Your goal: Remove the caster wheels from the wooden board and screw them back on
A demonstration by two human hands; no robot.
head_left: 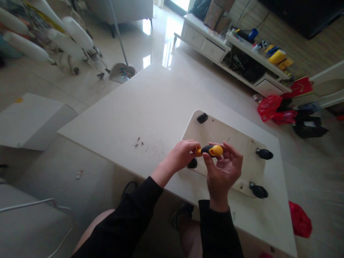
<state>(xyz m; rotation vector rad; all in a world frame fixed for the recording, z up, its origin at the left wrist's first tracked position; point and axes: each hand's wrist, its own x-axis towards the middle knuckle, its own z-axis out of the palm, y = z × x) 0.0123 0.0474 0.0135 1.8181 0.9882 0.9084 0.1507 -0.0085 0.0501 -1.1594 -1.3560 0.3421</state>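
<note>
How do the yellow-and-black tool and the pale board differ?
Size: the yellow-and-black tool is small; the pale board is much larger.
Shape: the tool is slim and rounded; the board is broad and flat.
Pose: the tool is held up by the left hand and right hand; the board lies on the white table.
No plain shared look.

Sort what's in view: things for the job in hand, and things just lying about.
Likely for the job:
- screwdriver, judging by its handle
- board
- black wheels
- small dark pieces, perhaps screws

Seemingly lying about:
- dustpan
- white box
- red bags
</note>
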